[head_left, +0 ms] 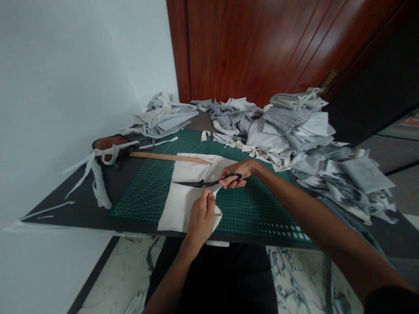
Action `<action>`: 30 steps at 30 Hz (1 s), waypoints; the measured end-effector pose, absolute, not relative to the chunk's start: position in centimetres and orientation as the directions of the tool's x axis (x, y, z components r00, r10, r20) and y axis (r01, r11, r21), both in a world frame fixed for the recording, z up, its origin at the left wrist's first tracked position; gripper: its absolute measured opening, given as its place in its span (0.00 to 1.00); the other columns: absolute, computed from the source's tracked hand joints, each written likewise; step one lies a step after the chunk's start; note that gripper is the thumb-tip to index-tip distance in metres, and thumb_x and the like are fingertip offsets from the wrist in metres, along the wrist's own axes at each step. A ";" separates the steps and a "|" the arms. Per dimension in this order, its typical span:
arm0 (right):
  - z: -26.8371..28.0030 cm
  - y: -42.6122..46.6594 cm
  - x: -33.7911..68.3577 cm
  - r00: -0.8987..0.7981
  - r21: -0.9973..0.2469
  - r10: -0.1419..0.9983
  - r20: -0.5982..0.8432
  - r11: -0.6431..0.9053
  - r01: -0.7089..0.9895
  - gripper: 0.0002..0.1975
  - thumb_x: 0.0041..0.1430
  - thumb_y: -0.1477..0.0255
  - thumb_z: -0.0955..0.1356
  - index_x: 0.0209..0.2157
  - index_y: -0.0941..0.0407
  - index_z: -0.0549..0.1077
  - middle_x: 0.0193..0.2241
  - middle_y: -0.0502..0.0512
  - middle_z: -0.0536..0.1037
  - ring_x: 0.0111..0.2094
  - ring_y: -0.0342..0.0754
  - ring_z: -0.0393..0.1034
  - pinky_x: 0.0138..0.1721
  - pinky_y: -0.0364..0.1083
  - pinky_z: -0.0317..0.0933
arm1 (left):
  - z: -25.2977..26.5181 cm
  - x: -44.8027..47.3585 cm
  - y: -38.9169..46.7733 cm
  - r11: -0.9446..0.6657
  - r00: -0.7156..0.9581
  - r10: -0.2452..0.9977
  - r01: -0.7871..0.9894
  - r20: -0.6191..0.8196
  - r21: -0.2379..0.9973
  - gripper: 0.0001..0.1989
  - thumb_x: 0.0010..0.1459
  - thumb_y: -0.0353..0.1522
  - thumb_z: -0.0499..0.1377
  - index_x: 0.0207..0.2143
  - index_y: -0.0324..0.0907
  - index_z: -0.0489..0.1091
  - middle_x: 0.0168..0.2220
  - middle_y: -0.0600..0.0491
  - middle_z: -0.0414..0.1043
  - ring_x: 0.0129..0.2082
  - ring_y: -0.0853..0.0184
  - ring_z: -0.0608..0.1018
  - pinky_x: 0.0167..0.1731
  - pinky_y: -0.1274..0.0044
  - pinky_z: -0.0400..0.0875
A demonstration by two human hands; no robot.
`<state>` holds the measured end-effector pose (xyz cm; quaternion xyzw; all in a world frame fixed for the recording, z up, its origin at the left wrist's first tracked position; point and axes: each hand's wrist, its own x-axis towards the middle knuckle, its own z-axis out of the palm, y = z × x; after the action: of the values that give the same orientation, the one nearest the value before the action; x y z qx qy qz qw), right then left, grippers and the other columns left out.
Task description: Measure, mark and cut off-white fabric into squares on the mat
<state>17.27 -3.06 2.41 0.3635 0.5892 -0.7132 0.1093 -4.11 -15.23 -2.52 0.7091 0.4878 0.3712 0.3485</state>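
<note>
Several fingers of the right hand (238, 173) curl around the handles of black scissors (200, 184), which lie across the pale cloth (178, 205) on the green mat (248, 213). The left hand (200, 216) pinches cloth between thumb and fingers.

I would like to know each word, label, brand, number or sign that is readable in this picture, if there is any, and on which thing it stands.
None can be read.
Mat: grid lines and a row of white shapes; any numbers are too small to read.
Ruler: any markings are too small to read.
Scissors: no brand can be made out.
</note>
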 end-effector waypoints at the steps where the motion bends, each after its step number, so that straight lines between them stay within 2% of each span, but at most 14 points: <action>1: 2.6 -3.4 18.1 -0.723 -0.774 0.281 -0.630 -0.294 0.560 0.35 0.47 0.41 0.78 0.31 0.57 0.66 0.17 0.37 0.61 0.13 0.34 0.52 0.12 0.36 0.50 | -2.5 -4.1 -15.2 -0.285 0.254 0.949 0.436 0.187 0.854 0.13 0.71 0.37 0.42 0.32 0.47 0.57 0.24 0.56 0.64 0.27 0.62 0.74 0.31 0.72 0.60; 7: 3.1 -8.0 24.9 -0.787 -0.897 0.442 -0.430 -0.314 0.313 0.35 0.53 0.42 0.76 0.40 0.58 0.68 0.21 0.39 0.60 0.17 0.36 0.53 0.17 0.38 0.50 | -2.8 -4.0 -15.3 -0.351 0.344 0.919 0.501 0.190 0.791 0.12 0.72 0.37 0.43 0.33 0.48 0.58 0.23 0.57 0.63 0.26 0.62 0.73 0.31 0.72 0.59; 9: 2.9 -9.6 26.5 -0.739 -0.940 0.582 -0.339 -0.228 0.252 0.35 0.52 0.40 0.76 0.39 0.57 0.68 0.21 0.39 0.61 0.17 0.36 0.52 0.17 0.39 0.49 | -2.9 -3.8 -15.4 -0.378 0.381 0.906 0.530 0.185 0.759 0.13 0.72 0.37 0.43 0.33 0.47 0.58 0.25 0.56 0.65 0.27 0.61 0.74 0.32 0.71 0.60; 11: 2.3 -10.7 27.2 -0.597 -0.961 0.764 -0.246 -0.112 0.252 0.33 0.51 0.42 0.76 0.37 0.56 0.67 0.20 0.39 0.61 0.17 0.37 0.51 0.18 0.40 0.48 | -2.8 -3.6 -15.5 -0.399 0.410 0.894 0.555 0.178 0.730 0.14 0.74 0.37 0.43 0.33 0.47 0.59 0.27 0.55 0.67 0.30 0.61 0.75 0.34 0.71 0.62; 14: 0.8 -10.9 26.6 -0.204 -0.920 0.975 -0.085 0.002 0.391 0.28 0.53 0.47 0.77 0.33 0.54 0.66 0.21 0.42 0.64 0.21 0.39 0.54 0.22 0.40 0.49 | -2.2 -3.6 -15.8 -0.438 0.475 0.863 0.535 0.172 0.722 0.15 0.75 0.37 0.42 0.34 0.46 0.61 0.32 0.52 0.70 0.36 0.60 0.76 0.40 0.70 0.67; 15: 0.2 -10.7 26.2 -0.074 -0.895 0.997 -0.016 0.019 0.446 0.27 0.52 0.48 0.77 0.32 0.54 0.66 0.23 0.45 0.67 0.23 0.40 0.57 0.24 0.41 0.51 | -1.9 -3.9 -15.8 -0.451 0.503 0.847 0.511 0.170 0.732 0.15 0.75 0.37 0.43 0.35 0.46 0.62 0.34 0.51 0.72 0.38 0.60 0.76 0.42 0.70 0.68; 17: -0.9 -10.0 25.6 0.079 -0.827 0.992 0.099 0.038 0.561 0.24 0.53 0.49 0.75 0.31 0.54 0.67 0.26 0.50 0.72 0.27 0.45 0.62 0.27 0.42 0.55 | -1.2 -4.9 -15.3 -0.483 0.558 0.811 0.468 0.177 0.740 0.13 0.76 0.37 0.45 0.38 0.46 0.65 0.39 0.50 0.73 0.42 0.61 0.76 0.45 0.71 0.70; 19: -1.7 -9.4 25.3 0.137 -0.705 0.975 0.177 0.028 0.709 0.18 0.55 0.55 0.74 0.32 0.54 0.70 0.27 0.52 0.75 0.28 0.47 0.66 0.30 0.43 0.56 | -0.6 -6.2 -14.2 -0.555 0.574 0.785 0.484 0.232 0.677 0.10 0.74 0.35 0.48 0.41 0.45 0.66 0.41 0.50 0.74 0.45 0.61 0.76 0.49 0.70 0.70; 22: -2.2 -9.0 25.2 0.147 -0.536 0.967 0.210 -0.012 0.844 0.11 0.59 0.62 0.72 0.39 0.54 0.73 0.32 0.55 0.79 0.31 0.51 0.71 0.33 0.44 0.57 | -0.5 -7.9 -12.0 -0.673 0.617 0.726 0.546 0.303 0.499 0.09 0.73 0.33 0.50 0.48 0.44 0.68 0.48 0.47 0.74 0.53 0.57 0.74 0.58 0.63 0.67; 26: -2.3 -9.1 25.4 0.214 -0.555 0.960 0.177 -0.082 0.828 0.13 0.63 0.61 0.69 0.45 0.53 0.72 0.39 0.60 0.81 0.39 0.56 0.75 0.35 0.45 0.60 | -1.8 -8.1 -10.2 -0.753 0.707 0.650 0.553 0.277 0.357 0.14 0.72 0.36 0.53 0.55 0.43 0.69 0.55 0.44 0.73 0.58 0.53 0.72 0.61 0.58 0.65; 30: -2.8 -9.3 25.9 0.251 -0.589 0.958 0.138 -0.125 0.799 0.15 0.61 0.62 0.70 0.47 0.53 0.70 0.45 0.63 0.81 0.45 0.58 0.76 0.38 0.46 0.63 | -2.5 -6.7 -10.0 -0.778 0.744 0.622 0.553 0.244 0.299 0.19 0.70 0.37 0.57 0.60 0.43 0.67 0.59 0.43 0.71 0.61 0.50 0.71 0.61 0.58 0.65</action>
<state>25.91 -9.33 -2.78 0.7370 0.5959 -0.1388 -0.2871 -6.71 -10.04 -2.46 0.9280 0.3164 0.1669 0.1040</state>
